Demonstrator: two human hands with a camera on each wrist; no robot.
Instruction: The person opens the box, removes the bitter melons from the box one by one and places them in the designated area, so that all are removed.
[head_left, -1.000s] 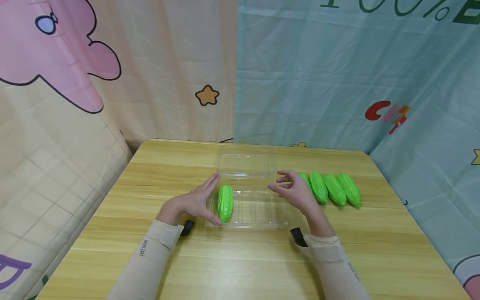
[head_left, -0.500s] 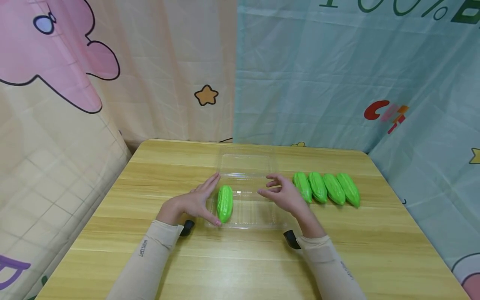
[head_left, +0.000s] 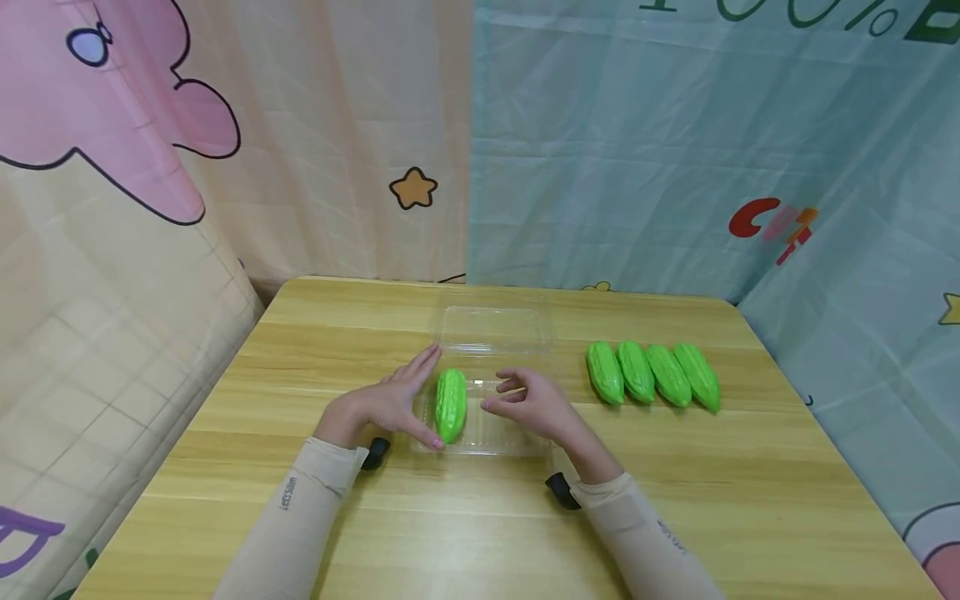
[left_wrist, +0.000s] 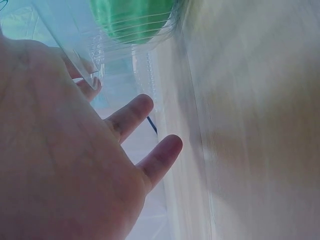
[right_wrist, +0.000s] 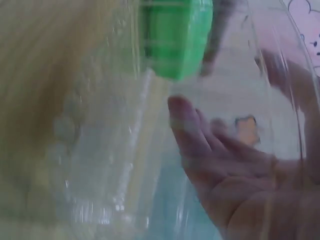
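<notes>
A clear plastic clamshell box (head_left: 501,448) lies open on the wooden table, its lid (head_left: 491,329) folded back. One green ridged gourd (head_left: 451,405) lies in the left of its tray. My left hand (head_left: 390,404) rests flat against the box's left side, fingers straight, beside the gourd. My right hand (head_left: 527,403) hovers over the middle of the tray, fingers loosely curved and empty. The left wrist view shows the gourd (left_wrist: 135,20) through the clear wall beyond my fingers (left_wrist: 160,157). In the right wrist view the gourd (right_wrist: 177,37) lies just past my fingertips (right_wrist: 182,112).
Several more green gourds (head_left: 651,374) lie side by side in a row on the table (head_left: 480,533), right of the box. Patterned cloth hangs behind and on both sides of the table.
My right hand has moved left, from beside the row of gourds to over the tray. The left hand and the gourd in the box have stayed put.
</notes>
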